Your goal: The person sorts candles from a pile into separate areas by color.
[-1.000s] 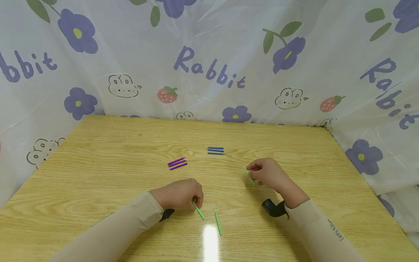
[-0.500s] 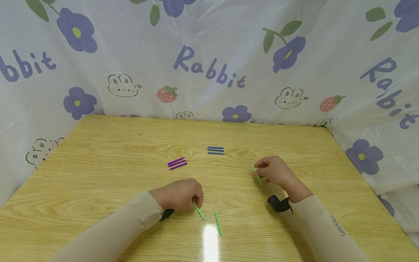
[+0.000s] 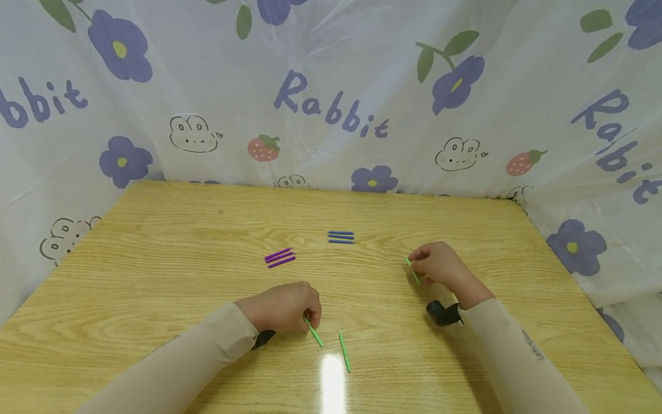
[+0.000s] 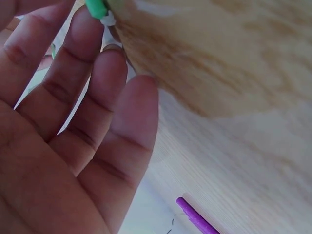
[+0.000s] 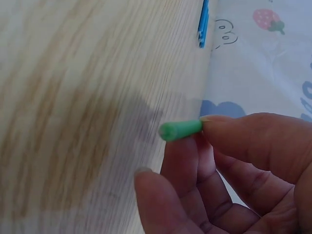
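Note:
My left hand [image 3: 287, 307] pinches a thin green candle [image 3: 315, 335] low over the near middle of the table; in the left wrist view the white wick end of this candle [image 4: 96, 9] shows at the fingertips. Out to the right, my right hand [image 3: 441, 267] holds a second green candle [image 3: 413, 272] between thumb and fingers, its blunt end [image 5: 170, 131] pointing toward the right wrist camera. A third green candle [image 3: 345, 352] lies on the wood just right of the left hand.
Three purple candles [image 3: 281, 262] lie side by side beyond the left hand. Three blue candles [image 3: 341, 237] are lined up farther back. Behind the wooden table [image 3: 170, 247] hangs a printed white curtain [image 3: 331, 52]. A black wrist mount [image 3: 442, 314] is under the right wrist.
My right hand has moved right and slightly away from me, carrying its green candle. The left hand and the candles lying on the table have stayed in place.

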A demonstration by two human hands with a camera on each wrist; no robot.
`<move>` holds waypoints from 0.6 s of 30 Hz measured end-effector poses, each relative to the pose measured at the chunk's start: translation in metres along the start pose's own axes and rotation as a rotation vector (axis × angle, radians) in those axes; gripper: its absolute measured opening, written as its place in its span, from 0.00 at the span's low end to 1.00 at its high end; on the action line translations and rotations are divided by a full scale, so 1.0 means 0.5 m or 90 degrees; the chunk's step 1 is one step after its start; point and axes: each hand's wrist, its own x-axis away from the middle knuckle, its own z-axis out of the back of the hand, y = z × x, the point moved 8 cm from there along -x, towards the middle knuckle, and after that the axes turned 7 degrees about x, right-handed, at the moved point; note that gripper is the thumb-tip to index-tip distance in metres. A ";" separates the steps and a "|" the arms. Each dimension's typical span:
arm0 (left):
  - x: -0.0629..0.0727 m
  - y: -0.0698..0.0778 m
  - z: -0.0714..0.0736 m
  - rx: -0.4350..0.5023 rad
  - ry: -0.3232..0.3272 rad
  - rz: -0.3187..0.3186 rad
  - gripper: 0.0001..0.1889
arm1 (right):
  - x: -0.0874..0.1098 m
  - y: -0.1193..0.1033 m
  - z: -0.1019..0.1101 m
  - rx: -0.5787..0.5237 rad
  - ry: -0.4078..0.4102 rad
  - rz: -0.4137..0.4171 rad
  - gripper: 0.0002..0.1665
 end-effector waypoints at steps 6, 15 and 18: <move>-0.001 0.002 0.001 -0.004 -0.003 -0.003 0.13 | -0.013 0.008 0.005 0.021 0.006 -0.012 0.16; -0.001 -0.002 -0.002 -0.004 -0.001 0.002 0.13 | -0.028 0.014 0.007 0.025 -0.003 -0.016 0.15; 0.000 0.000 -0.001 -0.004 -0.001 0.001 0.13 | -0.030 0.012 0.005 0.028 -0.014 -0.008 0.15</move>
